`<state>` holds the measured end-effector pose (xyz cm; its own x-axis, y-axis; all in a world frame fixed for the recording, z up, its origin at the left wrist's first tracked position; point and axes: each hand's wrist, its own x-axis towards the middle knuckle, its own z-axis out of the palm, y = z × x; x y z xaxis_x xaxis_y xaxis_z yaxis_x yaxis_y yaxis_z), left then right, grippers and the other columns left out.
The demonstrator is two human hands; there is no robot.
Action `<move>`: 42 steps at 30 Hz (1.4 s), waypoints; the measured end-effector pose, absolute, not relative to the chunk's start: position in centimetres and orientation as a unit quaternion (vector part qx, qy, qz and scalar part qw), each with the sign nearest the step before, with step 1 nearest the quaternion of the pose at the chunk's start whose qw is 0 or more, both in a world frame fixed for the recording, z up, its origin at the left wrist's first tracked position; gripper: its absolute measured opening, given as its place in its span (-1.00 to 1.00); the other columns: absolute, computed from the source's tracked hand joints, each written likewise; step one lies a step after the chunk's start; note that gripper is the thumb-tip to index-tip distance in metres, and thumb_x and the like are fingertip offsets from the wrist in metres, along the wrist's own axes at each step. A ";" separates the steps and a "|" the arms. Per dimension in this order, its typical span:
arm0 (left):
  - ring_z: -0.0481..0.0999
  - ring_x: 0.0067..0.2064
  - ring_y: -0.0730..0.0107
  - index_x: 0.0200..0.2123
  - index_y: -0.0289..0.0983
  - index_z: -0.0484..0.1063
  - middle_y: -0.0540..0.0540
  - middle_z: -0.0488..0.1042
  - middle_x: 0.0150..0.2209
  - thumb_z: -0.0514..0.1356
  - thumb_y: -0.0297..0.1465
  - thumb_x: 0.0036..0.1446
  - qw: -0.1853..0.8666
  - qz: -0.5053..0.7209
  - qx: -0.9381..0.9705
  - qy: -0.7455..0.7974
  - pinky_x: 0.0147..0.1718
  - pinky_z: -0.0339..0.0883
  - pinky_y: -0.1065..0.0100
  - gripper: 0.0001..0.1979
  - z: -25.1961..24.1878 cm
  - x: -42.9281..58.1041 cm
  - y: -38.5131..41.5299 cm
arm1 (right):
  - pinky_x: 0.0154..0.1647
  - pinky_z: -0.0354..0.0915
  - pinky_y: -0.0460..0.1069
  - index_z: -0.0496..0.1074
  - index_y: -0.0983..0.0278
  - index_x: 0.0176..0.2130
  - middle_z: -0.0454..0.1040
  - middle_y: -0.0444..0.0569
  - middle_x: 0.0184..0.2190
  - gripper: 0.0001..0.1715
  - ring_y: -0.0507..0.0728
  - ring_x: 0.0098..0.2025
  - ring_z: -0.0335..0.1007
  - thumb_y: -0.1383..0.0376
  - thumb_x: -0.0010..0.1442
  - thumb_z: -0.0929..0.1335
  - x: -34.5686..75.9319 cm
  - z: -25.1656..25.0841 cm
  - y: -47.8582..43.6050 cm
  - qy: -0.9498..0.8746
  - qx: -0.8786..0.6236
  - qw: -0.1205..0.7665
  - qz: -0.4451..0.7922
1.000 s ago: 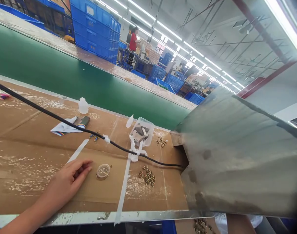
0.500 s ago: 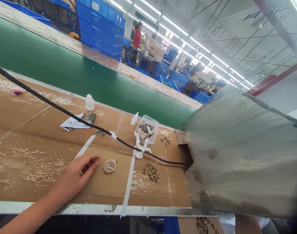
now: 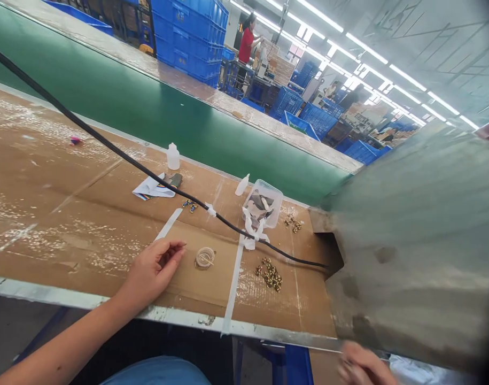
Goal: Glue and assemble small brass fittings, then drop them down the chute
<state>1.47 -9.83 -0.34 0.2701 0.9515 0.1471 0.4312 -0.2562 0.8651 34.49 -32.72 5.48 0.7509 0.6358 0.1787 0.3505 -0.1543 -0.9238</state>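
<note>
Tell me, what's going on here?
A person is working at a cardboard-covered bench. Their left hand is beside a small clear coil, with a pile of small brass fittings farther along. Their right hand, blurred, is down past the bench's front edge.

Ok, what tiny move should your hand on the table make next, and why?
I'd probably slide the left hand a little to the right, toward the small coil. The coil lies on the cardboard just past the fingers, and it looks like the closest thing to them. The hand is open, so it could likely pinch the coil.
</note>
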 end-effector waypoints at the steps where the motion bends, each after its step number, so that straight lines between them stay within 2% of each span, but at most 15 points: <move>1: 0.47 -0.24 0.21 -0.18 -0.26 0.42 -0.14 0.50 -0.24 0.15 -0.18 0.15 0.381 0.361 0.699 0.486 -0.24 0.35 0.31 -0.71 -0.2 1.6 -10.4 | -0.59 0.40 0.10 0.55 0.08 -0.42 0.51 0.06 -0.44 -0.70 0.28 -0.44 0.49 0.01 -0.17 0.54 32.5 4.7 -31.3 -0.351 -0.728 0.545 0.224; 3: 0.48 -0.20 0.20 -0.19 -0.24 0.44 -0.13 0.51 -0.22 0.19 -0.22 0.14 0.426 0.363 0.680 0.474 -0.17 0.35 0.30 -0.75 -0.1 1.8 -11.9 | -0.39 0.47 0.08 0.57 0.16 -0.43 0.51 0.02 -0.38 -0.84 0.18 -0.42 0.50 0.15 -0.04 0.51 28.2 3.6 -27.7 -0.372 -0.659 0.525 0.389; 5: 0.50 -0.19 0.19 -0.21 -0.23 0.45 -0.12 0.52 -0.22 0.23 -0.26 0.12 0.487 0.356 0.655 0.454 -0.14 0.36 0.29 -0.79 0.0 1.9 -13.4 | -0.32 0.47 0.03 0.58 0.16 -0.37 0.50 -0.04 -0.32 -0.89 0.11 -0.40 0.50 0.19 0.02 0.49 24.4 3.0 -24.1 -0.364 -0.581 0.551 0.475; 9: 0.53 -0.20 0.18 -0.21 -0.22 0.47 -0.14 0.54 -0.24 0.25 -0.30 0.10 0.581 0.341 0.600 0.432 -0.16 0.42 0.29 -0.81 0.2 1.8 -15.3 | -0.28 0.45 -0.04 0.58 0.23 -0.34 0.49 -0.07 -0.37 -0.87 0.07 -0.38 0.49 0.24 0.03 0.49 19.6 2.2 -20.0 -0.347 -0.509 0.562 0.551; 14: 0.55 -0.21 0.20 -0.20 -0.23 0.50 -0.15 0.55 -0.23 0.27 -0.35 0.09 0.595 0.326 0.598 0.427 -0.14 0.44 0.29 -0.82 0.7 1.7 -15.1 | -0.27 0.42 -0.11 0.52 0.28 -0.30 0.54 -0.10 -0.50 -0.77 0.02 -0.40 0.49 0.23 0.02 0.51 18.2 1.2 -19.4 -0.273 -0.499 0.555 0.606; 18: 0.56 -0.23 0.27 -0.15 -0.22 0.49 -0.12 0.55 -0.23 0.21 -0.40 0.13 0.575 0.340 0.631 0.394 -0.18 0.47 0.35 -0.81 0.7 2.1 -14.5 | -0.29 0.40 -0.13 0.50 0.29 -0.31 0.55 -0.10 -0.47 -0.78 0.00 -0.41 0.47 0.24 0.03 0.50 18.1 0.8 -19.3 -0.280 -0.503 0.551 0.604; 23: 0.55 -0.20 0.42 -0.13 -0.13 0.50 0.01 0.56 -0.22 0.17 -0.51 0.15 0.475 0.359 0.729 0.338 -0.19 0.42 0.50 -0.75 0.4 2.1 -14.3 | -0.28 0.38 -0.14 0.51 0.28 -0.33 0.56 -0.09 -0.40 -0.85 0.02 -0.34 0.48 0.31 0.02 0.49 18.1 0.5 -19.7 -0.330 -0.541 0.539 0.554; 28: 0.56 -0.24 0.48 -0.13 -0.11 0.50 0.06 0.58 -0.25 0.18 -0.51 0.16 0.447 0.354 0.748 0.340 -0.21 0.40 0.57 -0.75 0.1 1.6 -14.3 | -0.23 0.41 -0.07 0.51 0.27 -0.30 0.57 -0.04 -0.38 -0.88 0.08 -0.31 0.51 0.29 0.10 0.44 17.8 0.9 -19.9 -0.352 -0.555 0.524 0.542; 34: 0.57 -0.26 0.39 -0.20 -0.17 0.52 0.01 0.59 -0.29 0.21 -0.41 0.16 0.561 0.322 0.661 0.380 -0.23 0.43 0.48 -0.86 -0.8 1.7 -14.4 | -0.21 0.44 -0.02 0.50 0.27 -0.26 0.56 -0.03 -0.35 -0.90 0.09 -0.32 0.52 0.30 0.18 0.38 17.7 1.5 -20.1 -0.388 -0.543 0.521 0.533; 38: 0.55 -0.28 0.37 -0.24 -0.25 0.49 -0.03 0.56 -0.33 0.22 -0.36 0.15 0.701 0.301 0.535 0.364 -0.24 0.45 0.42 -0.88 -0.7 2.0 -14.4 | -0.26 0.43 -0.04 0.51 0.26 -0.25 0.55 -0.03 -0.34 -0.89 0.09 -0.31 0.51 0.34 0.19 0.37 17.8 1.5 -20.3 -0.457 -0.592 0.500 0.437; 42: 0.49 -0.32 0.46 -0.30 -0.30 0.44 0.00 0.51 -0.39 0.29 -0.35 0.09 0.794 0.270 0.424 0.341 -0.28 0.40 0.49 -0.85 0.5 2.2 -14.1 | -0.31 0.39 -0.10 0.52 0.24 -0.29 0.53 -0.07 -0.37 -0.90 0.06 -0.32 0.48 0.39 0.15 0.38 17.9 1.8 -20.2 -0.509 -0.612 0.482 0.367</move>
